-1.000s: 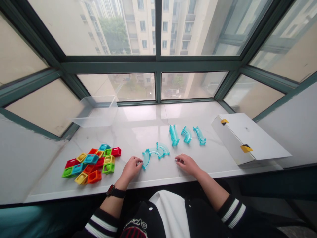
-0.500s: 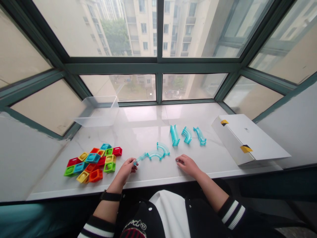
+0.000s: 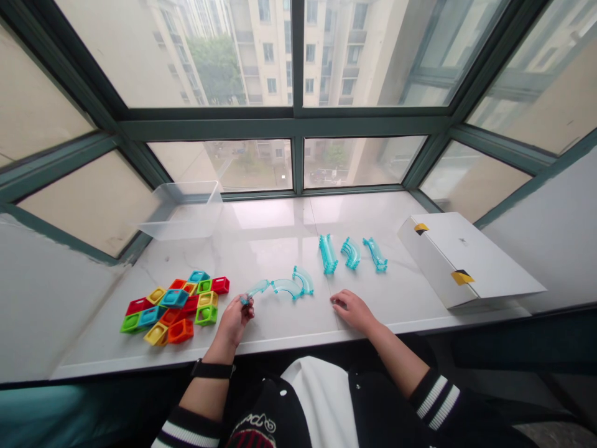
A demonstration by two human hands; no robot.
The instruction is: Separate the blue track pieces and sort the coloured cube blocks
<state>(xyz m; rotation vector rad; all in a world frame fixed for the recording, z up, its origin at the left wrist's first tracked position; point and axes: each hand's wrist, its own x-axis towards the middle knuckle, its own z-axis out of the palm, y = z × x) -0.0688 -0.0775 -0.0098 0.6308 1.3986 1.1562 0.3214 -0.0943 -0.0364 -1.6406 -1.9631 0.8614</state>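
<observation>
My left hand (image 3: 237, 318) is closed on the near end of a translucent blue track piece (image 3: 257, 287), whose far end is raised beside a curved blue track piece (image 3: 287, 287). Whether those two touch, I cannot tell. Another curved track piece (image 3: 303, 280) adjoins the first one on its right. Resting on the white counter to the right of these curves, my right hand (image 3: 355, 311) has loosely bent fingers, somewhat apart, and holds nothing. Farther back lie a stack of straight track pieces (image 3: 328, 255), a stack of curved ones (image 3: 351, 253) and a sloped piece or stack (image 3: 375, 255).
Colourful hollow blocks (image 3: 175, 298) in red, yellow, green, blue and orange form a pile at the left. Behind them stands a clear plastic bin (image 3: 186, 214). A white box (image 3: 466, 261) with yellow-and-black tabs sits at the right. Windows border the counter (image 3: 280, 236).
My left hand has moved slightly left, tilting the held track piece up. The two curved pieces have shifted a little left. My right hand has stayed in place.
</observation>
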